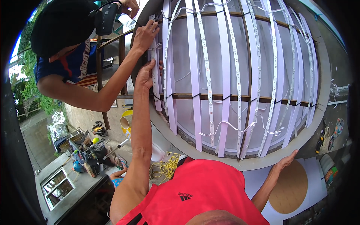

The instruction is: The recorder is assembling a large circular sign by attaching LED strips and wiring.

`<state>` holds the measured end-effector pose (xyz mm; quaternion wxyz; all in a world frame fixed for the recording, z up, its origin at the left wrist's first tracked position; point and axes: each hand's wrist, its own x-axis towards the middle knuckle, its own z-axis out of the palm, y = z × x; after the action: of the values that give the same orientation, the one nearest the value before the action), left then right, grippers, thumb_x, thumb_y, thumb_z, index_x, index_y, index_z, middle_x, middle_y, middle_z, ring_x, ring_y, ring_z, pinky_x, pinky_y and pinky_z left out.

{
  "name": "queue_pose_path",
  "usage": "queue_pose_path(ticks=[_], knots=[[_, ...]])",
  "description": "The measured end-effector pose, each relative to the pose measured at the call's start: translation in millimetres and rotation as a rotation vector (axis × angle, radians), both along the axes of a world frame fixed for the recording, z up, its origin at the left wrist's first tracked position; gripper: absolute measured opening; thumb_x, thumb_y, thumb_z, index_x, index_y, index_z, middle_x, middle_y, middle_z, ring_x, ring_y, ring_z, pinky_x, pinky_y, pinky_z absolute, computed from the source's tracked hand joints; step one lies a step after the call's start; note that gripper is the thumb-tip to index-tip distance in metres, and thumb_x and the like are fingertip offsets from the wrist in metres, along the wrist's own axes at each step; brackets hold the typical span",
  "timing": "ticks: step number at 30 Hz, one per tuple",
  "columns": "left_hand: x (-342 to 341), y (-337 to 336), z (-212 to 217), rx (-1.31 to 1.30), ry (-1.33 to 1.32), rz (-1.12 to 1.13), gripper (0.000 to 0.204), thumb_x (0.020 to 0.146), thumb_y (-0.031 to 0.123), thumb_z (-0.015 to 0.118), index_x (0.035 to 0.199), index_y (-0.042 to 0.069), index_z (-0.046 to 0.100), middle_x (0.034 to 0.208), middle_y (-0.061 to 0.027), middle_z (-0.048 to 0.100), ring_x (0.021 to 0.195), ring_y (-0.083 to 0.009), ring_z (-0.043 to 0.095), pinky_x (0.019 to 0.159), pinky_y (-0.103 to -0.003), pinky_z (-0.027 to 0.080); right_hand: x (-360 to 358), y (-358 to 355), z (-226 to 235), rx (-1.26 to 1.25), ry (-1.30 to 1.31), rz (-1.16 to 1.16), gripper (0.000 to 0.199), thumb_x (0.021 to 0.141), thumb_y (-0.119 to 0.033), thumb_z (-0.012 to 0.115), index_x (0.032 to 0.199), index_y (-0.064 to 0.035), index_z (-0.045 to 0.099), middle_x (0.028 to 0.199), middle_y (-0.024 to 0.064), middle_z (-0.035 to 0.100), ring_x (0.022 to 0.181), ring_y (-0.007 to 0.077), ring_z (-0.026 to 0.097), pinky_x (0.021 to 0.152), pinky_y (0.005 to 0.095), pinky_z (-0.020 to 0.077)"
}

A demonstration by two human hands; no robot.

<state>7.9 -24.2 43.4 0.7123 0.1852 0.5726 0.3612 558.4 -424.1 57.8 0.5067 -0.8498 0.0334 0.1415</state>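
Note:
A large round sign frame point(232, 164) fills the upper right, its grey rim enclosing white strips that carry LED light bars point(235, 56). My left hand point(144, 76) is closed around the leftmost LED strip point(156, 82), thumb on the near side and fingertips showing past its right edge. Dark ties fasten several strips to brown metal crossbars point(187, 96). My right hand point(287, 160) lies against the rim's lower right outer edge, fingers stretched out. A co-worker's hand point(147, 34) touches the upper end of the strip I hold; their other hand point(129, 7) is raised beside it.
The co-worker in a dark cap point(62, 28) leans in from the left, by a brown metal frame point(122, 63). Tools point(88, 157), a yellow cord point(167, 167) and a yellow bucket point(126, 120) lie below left. A white sheet with a brown disc point(288, 187) is at lower right.

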Motion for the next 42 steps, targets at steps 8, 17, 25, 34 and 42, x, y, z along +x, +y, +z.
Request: queue_pose_path(ticks=[8,17,25,34,42], knots=[[1,0,-3,0.023,0.127,0.018,0.028,0.093,0.027,0.061,0.105,0.001,0.062,0.088,-0.0057,0.065,0.073,-0.0148,0.062,0.064,-0.031,0.052,-8,13,15,-0.033,0.025,-0.045,0.069,0.097,-0.047,0.044,0.138,0.0087,0.038,0.140,0.0208,0.041,0.125,0.0293,0.044,0.104,0.0352,0.0330],[-2,0,-6,0.013,0.086,0.024,0.030,0.092,0.028,0.062,0.105,0.001,0.063,0.085,-0.0050,0.064,0.074,-0.0148,0.062,0.063,-0.030,0.053,-9,10,12,-0.015,0.014,-0.028,0.068,0.097,-0.046,0.043,0.138,0.0090,0.038,0.140,0.0210,0.040,0.125,0.0293,0.043,0.105,0.0358,0.0328],[8,-1,1,0.036,0.027,0.049,0.028,0.094,0.027,0.059,0.104,0.001,0.062,0.090,-0.0053,0.065,0.075,-0.0150,0.062,0.060,-0.031,0.052,-4,5,6,0.098,0.042,0.018,0.066,0.098,-0.043,0.041,0.139,0.0079,0.036,0.143,0.0196,0.039,0.127,0.0293,0.043,0.106,0.0356,0.0321],[0,-2,-8,0.042,-0.029,0.013,0.028,0.095,0.029,0.058,0.103,0.002,0.063,0.087,-0.0039,0.065,0.072,-0.0127,0.061,0.058,-0.030,0.050,8,-7,-12,0.102,-0.004,0.064,0.065,0.098,-0.044,0.040,0.137,0.0077,0.039,0.137,0.0183,0.044,0.122,0.0287,0.046,0.104,0.0358,0.0346],[-2,-1,-12,0.072,-0.021,0.001,0.026,0.094,0.030,0.059,0.103,0.007,0.063,0.088,-0.0011,0.066,0.071,-0.0112,0.062,0.058,-0.030,0.049,11,-10,-14,0.038,-0.088,0.119,0.064,0.099,-0.045,0.037,0.137,0.0069,0.040,0.138,0.0206,0.044,0.123,0.0304,0.047,0.103,0.0370,0.0353]])
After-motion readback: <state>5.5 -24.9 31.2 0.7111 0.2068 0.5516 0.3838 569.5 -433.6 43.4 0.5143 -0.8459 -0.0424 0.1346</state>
